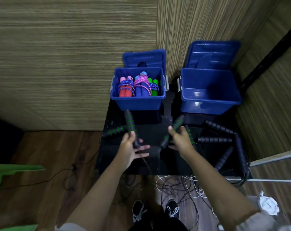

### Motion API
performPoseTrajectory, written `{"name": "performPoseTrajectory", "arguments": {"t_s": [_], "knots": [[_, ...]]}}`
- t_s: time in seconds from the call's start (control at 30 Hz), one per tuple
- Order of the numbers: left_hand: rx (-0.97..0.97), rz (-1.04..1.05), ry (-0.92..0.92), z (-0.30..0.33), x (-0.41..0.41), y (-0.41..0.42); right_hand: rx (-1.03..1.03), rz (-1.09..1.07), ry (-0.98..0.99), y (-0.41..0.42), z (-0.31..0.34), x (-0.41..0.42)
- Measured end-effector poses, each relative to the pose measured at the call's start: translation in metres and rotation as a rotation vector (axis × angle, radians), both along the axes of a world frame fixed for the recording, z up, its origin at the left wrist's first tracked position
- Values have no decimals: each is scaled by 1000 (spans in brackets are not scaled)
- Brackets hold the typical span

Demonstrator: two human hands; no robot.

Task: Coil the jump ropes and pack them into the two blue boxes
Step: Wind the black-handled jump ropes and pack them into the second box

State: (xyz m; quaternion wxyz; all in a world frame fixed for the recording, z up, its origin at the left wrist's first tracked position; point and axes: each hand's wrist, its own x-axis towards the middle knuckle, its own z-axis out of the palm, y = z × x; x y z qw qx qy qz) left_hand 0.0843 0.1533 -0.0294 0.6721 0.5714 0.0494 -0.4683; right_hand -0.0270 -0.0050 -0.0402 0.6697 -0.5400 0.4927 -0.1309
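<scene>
Two black jump-rope handles with thin green rings are held up over the black table top, one in each hand. The left hand holds one ringed handle near its bottom end, thumb on top, while the other fingers look spread out under it. The right hand is curled around the other ringed handle near its middle.

The thin black cord drops from under the left hand toward the floor. It is hard to follow against the dark table.

The handles look stiff, light and a bit squishy, so they should be easy to hold tight. The cord looks soft and floppy. I think it will tangle if it is not wound up slowly. A good place to hold is the middle of each handle, with both handles side by side, then loop the cord around them.

The left blue plastic box already has three wound-up ropes with red, blue and green handles. The right blue plastic box looks bare inside. More black handles lie on the table to the right, and loose wires sit on the wooden floor.
</scene>
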Motion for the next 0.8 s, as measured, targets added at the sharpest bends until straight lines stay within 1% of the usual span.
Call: {"name": "performPoseTrajectory", "arguments": {"t_s": [0.07, 0.1, 0.13, 0.17, 0.2, 0.27, 0.3, 0.37, 0.43, 0.47, 0.5, 0.53, 0.57, 0.67, 0.73, 0.8], "knots": [[-4, 77, 55, -2, 20, 18, 112, -111, -160, -7, 17, -9], [-6, 75, 78, -1, 29, 27, 106, -153, -195, -11, 24, -13], [8, 69, 81, -1, 37, 33, 47, -171, -180, -15, 29, -17], [44, 67, 48, -2, 43, 37, -15, -166, -158, -18, 30, -21], [108, 69, -21, -6, 48, 39, -63, -154, -137, -21, 28, -23], [314, 60, -196, -21, 56, 37, -95, -122, -95, -23, 25, -26], [429, 37, -264, -30, 58, 36, -122, -93, -59, -24, 22, -27], [611, -62, -382, -44, 57, 37, -228, -8, 86, -26, 17, -31], [775, -238, -559, -56, 52, 41, -362, 95, 257, -28, 9, -36], [830, -324, -645, -58, 47, 41, -443, 143, 348, -29, 3, -39], [845, -382, -707, -60, 43, 40, -532, 185, 432, -31, -4, -41], [841, -409, -748, -62, 39, 39, -605, 214, 506, -33, -11, -44], [841, -418, -777, -64, 36, 37, -631, 222, 558, -34, -17, -45], [869, -432, -851, -68, 33, 34, -526, 236, 622, -32, -29, -49], [875, -436, -862, -69, 32, 34, -470, 292, 651, -30, -38, -52], [886, -434, -856, -68, 31, 35, -458, 348, 679, -27, -47, -53]]}}
